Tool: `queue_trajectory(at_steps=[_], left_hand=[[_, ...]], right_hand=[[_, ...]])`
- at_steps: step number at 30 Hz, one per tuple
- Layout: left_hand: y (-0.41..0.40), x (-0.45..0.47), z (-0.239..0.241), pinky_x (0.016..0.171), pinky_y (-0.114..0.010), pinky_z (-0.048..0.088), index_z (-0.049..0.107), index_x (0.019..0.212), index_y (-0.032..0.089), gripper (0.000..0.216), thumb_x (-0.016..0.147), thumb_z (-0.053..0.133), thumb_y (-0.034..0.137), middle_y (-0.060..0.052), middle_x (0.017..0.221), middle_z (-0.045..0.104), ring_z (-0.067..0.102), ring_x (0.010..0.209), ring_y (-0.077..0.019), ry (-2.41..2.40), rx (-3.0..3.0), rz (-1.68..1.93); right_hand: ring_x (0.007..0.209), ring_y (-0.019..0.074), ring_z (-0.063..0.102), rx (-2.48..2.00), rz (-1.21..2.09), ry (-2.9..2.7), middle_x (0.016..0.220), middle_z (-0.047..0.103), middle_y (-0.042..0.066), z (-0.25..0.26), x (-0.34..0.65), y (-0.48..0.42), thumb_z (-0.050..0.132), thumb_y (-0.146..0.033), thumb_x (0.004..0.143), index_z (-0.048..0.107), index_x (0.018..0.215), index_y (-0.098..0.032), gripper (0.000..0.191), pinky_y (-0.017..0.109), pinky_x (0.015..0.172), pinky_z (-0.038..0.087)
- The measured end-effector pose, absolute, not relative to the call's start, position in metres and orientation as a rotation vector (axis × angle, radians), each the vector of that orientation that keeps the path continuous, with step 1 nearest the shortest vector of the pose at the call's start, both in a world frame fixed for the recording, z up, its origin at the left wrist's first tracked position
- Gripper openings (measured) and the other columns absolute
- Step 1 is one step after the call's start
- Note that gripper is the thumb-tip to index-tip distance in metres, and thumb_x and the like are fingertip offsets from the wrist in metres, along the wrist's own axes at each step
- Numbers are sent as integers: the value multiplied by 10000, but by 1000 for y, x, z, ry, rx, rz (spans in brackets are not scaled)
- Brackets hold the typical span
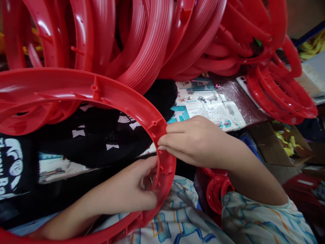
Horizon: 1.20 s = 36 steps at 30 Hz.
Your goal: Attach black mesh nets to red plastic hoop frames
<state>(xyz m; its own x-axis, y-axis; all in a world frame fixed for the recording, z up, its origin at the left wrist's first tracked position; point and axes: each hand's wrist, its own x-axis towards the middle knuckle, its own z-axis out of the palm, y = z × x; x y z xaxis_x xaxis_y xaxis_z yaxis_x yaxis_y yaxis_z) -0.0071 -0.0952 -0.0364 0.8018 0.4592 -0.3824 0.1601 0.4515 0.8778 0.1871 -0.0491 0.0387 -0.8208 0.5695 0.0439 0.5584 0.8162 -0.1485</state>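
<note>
A large red plastic ring [76,84], with a ribbed channel and small pegs inside it, fills the left and middle of the view. My left hand [132,189] reaches through its opening, with fingers and thumb curled round the inner rim on the right side. From the right, my right hand [196,142] brings its fingertips together over the channel at the same stretch of rim. Whatever those fingertips pinch is hidden. Black mesh fabric [96,135] with white printed shapes and lettering lies beneath the ring.
Many red rings [152,44] are heaped across the back. A printed sheet [213,112] and a white phone-like object [248,89] lie behind my right hand, beside more rings [286,91]. A cardboard box [271,145] with yellow pieces stands at right. Smaller red rings [215,196] sit below my right forearm.
</note>
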Motion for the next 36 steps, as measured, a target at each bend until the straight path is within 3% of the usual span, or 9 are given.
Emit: queue_trajectory(at_steps=[6, 11, 15, 20, 27, 31, 36], left_hand=[[-95, -9, -41, 730, -243, 459, 560, 1070, 227, 468, 674, 518, -17, 67, 834, 559, 517, 744, -103, 636, 1099, 218], [-97, -11, -42, 748, -229, 477, 524, 1205, 244, 592, 686, 511, -41, 35, 986, 622, 579, 868, -127, 581, 1029, 226], [-96, -9, -40, 766, -235, 489, 506, 1243, 244, 625, 691, 502, -49, 18, 1040, 625, 603, 916, -144, 584, 1016, 219], [-100, -9, -41, 772, -224, 481, 444, 1288, 258, 597, 753, 543, 12, 12, 1061, 606, 579, 889, -124, 636, 1069, 245], [-104, -9, -42, 869, -282, 477, 372, 1299, 240, 528, 823, 553, 99, -37, 1184, 567, 569, 991, -153, 663, 1132, 289], [-103, -8, -38, 898, -290, 471, 393, 1274, 230, 502, 813, 529, 83, -41, 1233, 550, 564, 1036, -162, 672, 1143, 286], [-99, -6, -32, 855, -282, 484, 429, 1239, 217, 504, 766, 507, 62, -21, 1158, 573, 564, 957, -153, 722, 1238, 276]], right_hand=[[620, 105, 468, -915, 314, -2870, 735, 610, -2, 48, 188, -58, 477, -174, 902, 657, 806, -155, 205, 246, 517, 252], [553, 84, 438, -886, 417, -2750, 624, 552, -41, 41, 196, -68, 619, -332, 862, 685, 804, -163, 191, 250, 502, 246], [525, 89, 416, -969, 341, -2736, 593, 549, -42, 32, 197, -79, 609, -274, 861, 639, 667, -177, 219, 270, 491, 209], [688, 117, 574, -1042, 606, -2669, 750, 668, 10, 27, 193, -90, 538, -225, 901, 652, 783, -164, 175, 241, 613, 372], [742, 77, 617, -1088, 1004, -2364, 775, 679, -30, 24, 193, -93, 652, -106, 800, 614, 789, -154, 62, 170, 706, 443], [859, 86, 613, -1103, 965, -2380, 876, 682, -11, 17, 188, -97, 627, -64, 804, 617, 892, -165, 135, 171, 812, 449], [812, 144, 578, -924, 696, -2560, 840, 658, 36, 11, 183, -102, 416, -90, 902, 621, 939, -144, 215, 251, 834, 463]])
